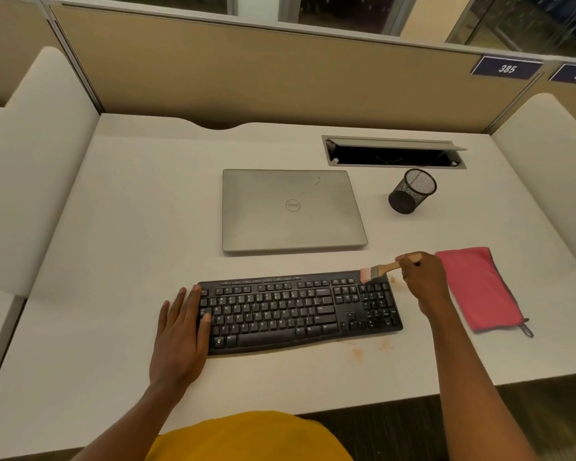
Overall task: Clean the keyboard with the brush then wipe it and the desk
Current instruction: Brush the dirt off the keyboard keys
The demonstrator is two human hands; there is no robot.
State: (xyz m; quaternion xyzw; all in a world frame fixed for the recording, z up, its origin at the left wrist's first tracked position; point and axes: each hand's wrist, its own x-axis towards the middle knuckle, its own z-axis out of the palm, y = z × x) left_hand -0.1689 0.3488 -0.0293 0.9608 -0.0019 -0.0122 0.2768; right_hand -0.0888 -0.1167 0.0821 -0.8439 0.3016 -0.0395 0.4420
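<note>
One white table (113,227) carries everything, and the black keyboard (300,311) lies near its front edge, long side facing the person. Behind the keyboard, well apart from it, a grey laptop (291,209) lies closed. Farther behind and to the right, a cable hatch (393,151) is set in the table with its lid raised. Right of the keyboard, near but not touching, a pink cloth (478,287) lies folded flat with a small loop at its near end.

At the keyboard's left end the left grip (180,334) lies flat with straight fingers; the palm is on the table and the thumb and forefinger rest on the end keys, holding nothing. Just beside the keyboard's far right corner the right grip (424,281) is curled round the wooden handle of the brush (379,271). A black mesh cup (411,191) stands behind the keyboard, right of the laptop. The brush's pale bristles touch the keyboard's far right corner, above the number pad. Orange stains (356,352) mark the table just in front of the keyboard's right half.
</note>
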